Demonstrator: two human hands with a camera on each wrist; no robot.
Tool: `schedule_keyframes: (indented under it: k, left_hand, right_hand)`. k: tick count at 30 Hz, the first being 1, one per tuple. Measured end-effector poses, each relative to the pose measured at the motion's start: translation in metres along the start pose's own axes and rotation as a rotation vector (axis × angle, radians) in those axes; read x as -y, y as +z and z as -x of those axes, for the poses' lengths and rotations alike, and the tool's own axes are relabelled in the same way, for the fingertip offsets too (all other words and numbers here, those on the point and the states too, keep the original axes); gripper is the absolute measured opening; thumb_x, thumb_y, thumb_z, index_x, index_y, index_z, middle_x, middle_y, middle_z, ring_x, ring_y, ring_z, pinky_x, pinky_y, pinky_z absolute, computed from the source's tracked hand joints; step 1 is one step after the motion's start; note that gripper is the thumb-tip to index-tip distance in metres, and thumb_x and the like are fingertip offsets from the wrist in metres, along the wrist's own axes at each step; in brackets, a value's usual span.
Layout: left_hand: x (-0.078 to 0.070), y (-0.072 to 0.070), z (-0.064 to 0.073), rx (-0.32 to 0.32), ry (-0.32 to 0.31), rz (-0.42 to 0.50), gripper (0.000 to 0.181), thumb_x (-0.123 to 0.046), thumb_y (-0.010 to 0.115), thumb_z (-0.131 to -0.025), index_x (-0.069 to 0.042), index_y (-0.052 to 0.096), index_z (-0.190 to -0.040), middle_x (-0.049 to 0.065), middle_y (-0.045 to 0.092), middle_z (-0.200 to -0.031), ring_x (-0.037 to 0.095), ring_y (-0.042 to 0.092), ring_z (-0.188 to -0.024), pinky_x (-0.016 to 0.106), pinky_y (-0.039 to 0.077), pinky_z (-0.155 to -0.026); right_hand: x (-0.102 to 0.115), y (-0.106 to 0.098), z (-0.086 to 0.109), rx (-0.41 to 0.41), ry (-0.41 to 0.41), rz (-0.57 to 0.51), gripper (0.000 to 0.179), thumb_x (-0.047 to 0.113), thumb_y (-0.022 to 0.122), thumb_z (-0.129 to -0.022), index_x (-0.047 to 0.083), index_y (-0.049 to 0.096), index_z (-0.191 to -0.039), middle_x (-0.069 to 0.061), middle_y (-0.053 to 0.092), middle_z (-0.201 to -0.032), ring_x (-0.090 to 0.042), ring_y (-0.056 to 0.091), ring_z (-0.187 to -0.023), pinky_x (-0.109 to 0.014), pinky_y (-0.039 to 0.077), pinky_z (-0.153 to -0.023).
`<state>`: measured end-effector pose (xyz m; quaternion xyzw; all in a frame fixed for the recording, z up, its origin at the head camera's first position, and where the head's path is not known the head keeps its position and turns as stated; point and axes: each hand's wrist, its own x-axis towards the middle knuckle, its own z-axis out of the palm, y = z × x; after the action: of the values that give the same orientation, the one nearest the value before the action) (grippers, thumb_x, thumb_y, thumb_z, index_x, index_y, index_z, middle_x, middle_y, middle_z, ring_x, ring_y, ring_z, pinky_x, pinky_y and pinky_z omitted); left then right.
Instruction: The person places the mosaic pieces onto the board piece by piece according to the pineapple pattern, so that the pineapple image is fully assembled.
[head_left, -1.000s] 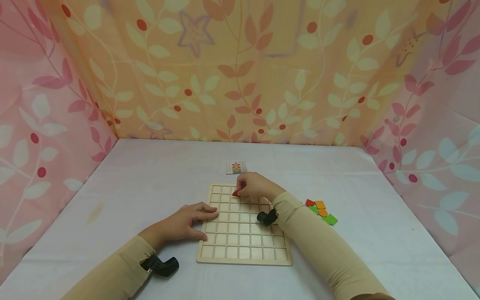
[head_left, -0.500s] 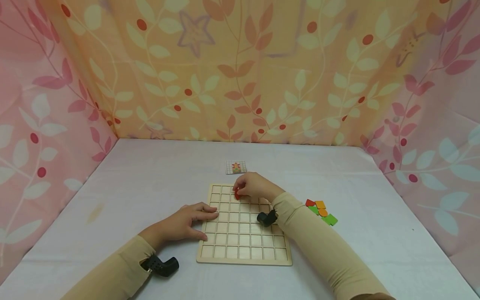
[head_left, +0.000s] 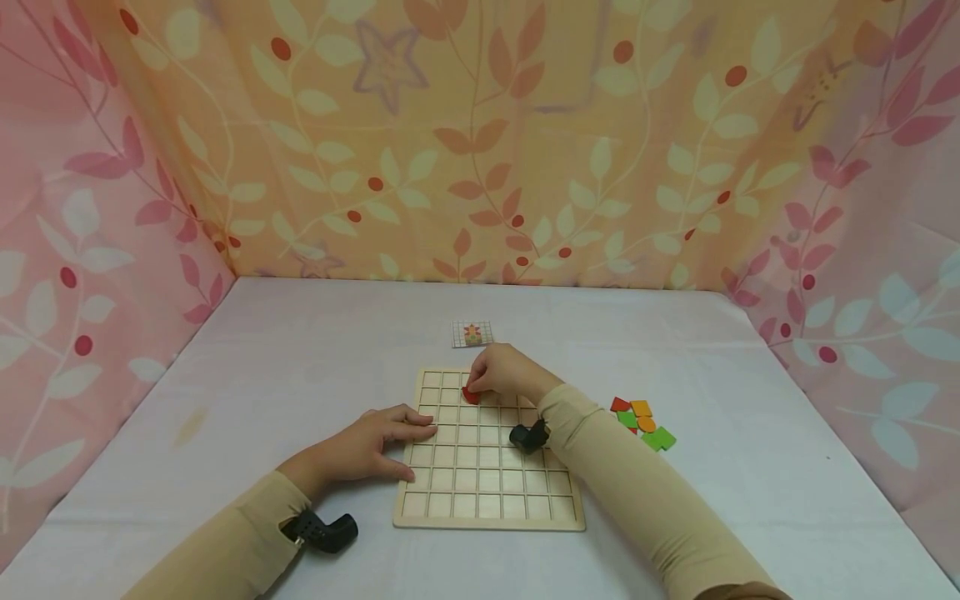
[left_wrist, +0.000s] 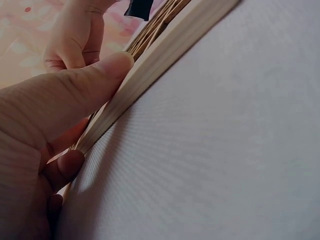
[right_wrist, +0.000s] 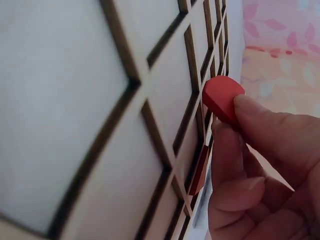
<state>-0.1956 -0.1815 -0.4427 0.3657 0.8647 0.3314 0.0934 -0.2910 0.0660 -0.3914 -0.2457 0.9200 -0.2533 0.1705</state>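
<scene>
Two hands: we see both at the wooden grid board (head_left: 489, 481); clock directions run from its centre in the head view.
Right hand (head_left: 508, 372): at twelve to one o'clock, thumb and fingers clamped on a red piece (right_wrist: 222, 98).
Red piece: we find it at about twelve, over the cells near the far edge, tilted; whether it touches wood we cannot tell.
Second red piece (right_wrist: 199, 171): at seven o'clock from the first in the right wrist view, by a cell near the board's edge.
Left hand (head_left: 375, 442): at nine, thumb and fingers apart, resting on the rim.
Pattern card (head_left: 472, 334): at twelve, just beyond the board, gridded with a small coloured figure.
Loose pieces (head_left: 646, 425): at three, we see red, orange and green ones clustered on the white cloth (head_left: 750, 467).
Sleeves (head_left: 630, 483): beige, a black device (head_left: 322, 532) at each wrist.
</scene>
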Motion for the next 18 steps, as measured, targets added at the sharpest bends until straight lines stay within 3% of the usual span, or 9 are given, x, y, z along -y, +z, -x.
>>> schedule_keyframes:
  k: [10,18]
  left_hand:
    - [0.0009,0.0003,-0.0003,-0.007,0.020,-0.009,0.067,-0.048,0.071,-0.071,-0.021,0.054,-0.130,-0.007,0.045,-0.132,0.016,0.037,-0.125,0.045,0.027,-0.091]
    - [0.0020,0.0008,0.0001,-0.005,0.011,-0.005,0.067,-0.049,0.070,-0.072,-0.021,0.053,-0.130,-0.008,0.045,-0.132,0.018,0.037,-0.125,0.045,0.028,-0.091]
  right_hand:
    - [0.0056,0.0019,0.0021,-0.055,-0.022,0.082,0.015,0.015,0.075,-0.075,0.013,0.067,-0.062,0.009,0.058,-0.059,-0.009,0.046,-0.059,-0.023,0.035,-0.057]
    - [0.0058,0.0015,0.0053,-0.033,-0.007,0.069,0.013,0.012,0.075,-0.075,0.012,0.067,-0.064,0.007,0.058,-0.061,-0.010,0.048,-0.061,-0.023,0.037,-0.058]
